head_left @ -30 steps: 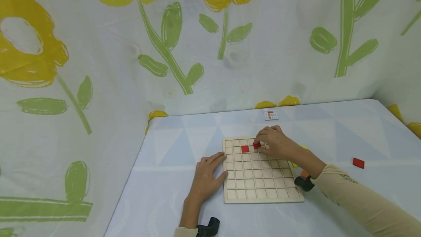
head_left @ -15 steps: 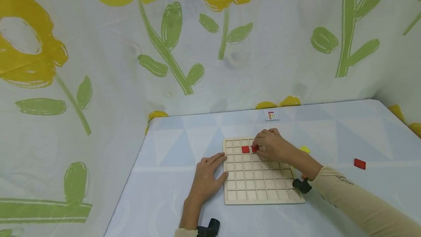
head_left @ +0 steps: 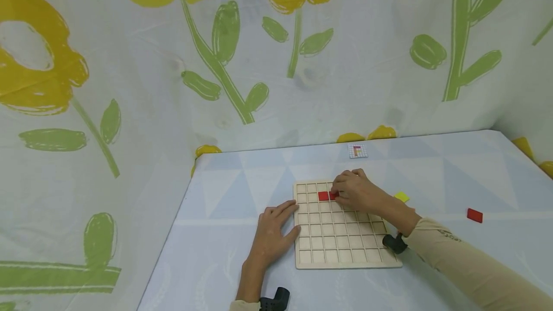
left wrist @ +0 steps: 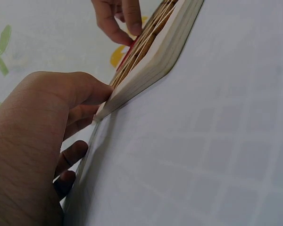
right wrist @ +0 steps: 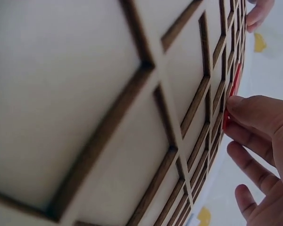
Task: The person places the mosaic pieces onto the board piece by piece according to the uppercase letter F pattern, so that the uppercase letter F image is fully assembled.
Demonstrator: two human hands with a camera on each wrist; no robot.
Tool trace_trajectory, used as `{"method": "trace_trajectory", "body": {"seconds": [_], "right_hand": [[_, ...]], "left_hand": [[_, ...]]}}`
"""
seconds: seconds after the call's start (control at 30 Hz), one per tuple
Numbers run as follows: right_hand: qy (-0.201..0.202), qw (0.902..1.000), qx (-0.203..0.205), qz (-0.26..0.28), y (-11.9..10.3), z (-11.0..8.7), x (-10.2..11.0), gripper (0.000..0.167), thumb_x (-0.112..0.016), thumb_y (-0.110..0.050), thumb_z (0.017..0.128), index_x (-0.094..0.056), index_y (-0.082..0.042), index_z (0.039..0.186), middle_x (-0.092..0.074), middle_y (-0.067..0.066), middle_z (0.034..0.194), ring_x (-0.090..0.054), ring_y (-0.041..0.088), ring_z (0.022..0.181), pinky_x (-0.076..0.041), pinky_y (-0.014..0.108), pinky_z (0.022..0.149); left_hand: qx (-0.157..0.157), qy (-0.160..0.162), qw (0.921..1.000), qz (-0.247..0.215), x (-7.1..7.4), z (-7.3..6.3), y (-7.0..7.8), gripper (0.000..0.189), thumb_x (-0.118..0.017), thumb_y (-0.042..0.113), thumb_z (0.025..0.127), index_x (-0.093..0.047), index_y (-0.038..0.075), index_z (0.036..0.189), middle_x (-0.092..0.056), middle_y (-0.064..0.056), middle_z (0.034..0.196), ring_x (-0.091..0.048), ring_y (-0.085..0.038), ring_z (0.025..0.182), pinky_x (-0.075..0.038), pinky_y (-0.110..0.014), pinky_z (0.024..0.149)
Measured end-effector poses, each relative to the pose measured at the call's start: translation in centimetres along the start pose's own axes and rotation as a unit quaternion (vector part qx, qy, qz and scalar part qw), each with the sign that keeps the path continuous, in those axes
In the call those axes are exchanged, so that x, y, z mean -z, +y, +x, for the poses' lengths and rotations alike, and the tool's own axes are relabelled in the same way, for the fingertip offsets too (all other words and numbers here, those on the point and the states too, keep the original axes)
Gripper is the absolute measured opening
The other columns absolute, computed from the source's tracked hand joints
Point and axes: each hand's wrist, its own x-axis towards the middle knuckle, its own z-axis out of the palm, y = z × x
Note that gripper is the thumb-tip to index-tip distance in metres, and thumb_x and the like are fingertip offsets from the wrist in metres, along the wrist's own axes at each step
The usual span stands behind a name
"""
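I see the right hand (head_left: 357, 191) pinching a red tile (head_left: 332, 196) on the board (head_left: 330, 243) — just beside a second tile (head_left: 323, 196). The left hand (head_left: 272, 235) — fingers loosely spread — touches the board's left edge.

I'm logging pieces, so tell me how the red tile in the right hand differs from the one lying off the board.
The held tile is at the gridded board; the loose tile lies on the table. The right hand pinches the held tile; nothing touches the loose tile. The hand partly hides the held tile; the loose tile shows whole. Both are red.
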Motion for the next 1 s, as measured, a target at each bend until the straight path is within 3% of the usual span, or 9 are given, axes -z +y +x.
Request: {"method": "trace_trajectory", "body": {"seconds": [0.37,1.0], "right_hand": [[0.027,0.9992,-0.006,0.029,0.0,-1.4,1.3,0.016,-0.083,-0.010,0.081,-0.075,-0.013,0.094,-0.069,0.001,0.102,-0.060,0.023,0.100,-0.038,0.051,0.086],[0.019,0.9949,-0.090,0.042,1.4,-6.0,4.4,0.021,-0.079,-0.010,0.085,-0.075,-0.008,0.105,-0.070,0.007,0.110,-0.060,0.030,0.109,-0.039,0.052,0.091]], "left_hand": [[-0.005,-0.004,0.9999,-0.008,-0.1,-0.1,0.2,0.051,-0.066,0.034,0.090,-0.061,0.023,0.139,-0.051,0.012,0.147,-0.050,-0.016,0.115,-0.039,-0.043,0.098],[-0.006,-0.012,0.9998,-0.017,-0.1,0.2,0.0,0.051,-0.065,0.033,0.092,-0.059,0.021,0.141,-0.050,0.008,0.149,-0.050,-0.021,0.116,-0.036,-0.047,0.099]]}}
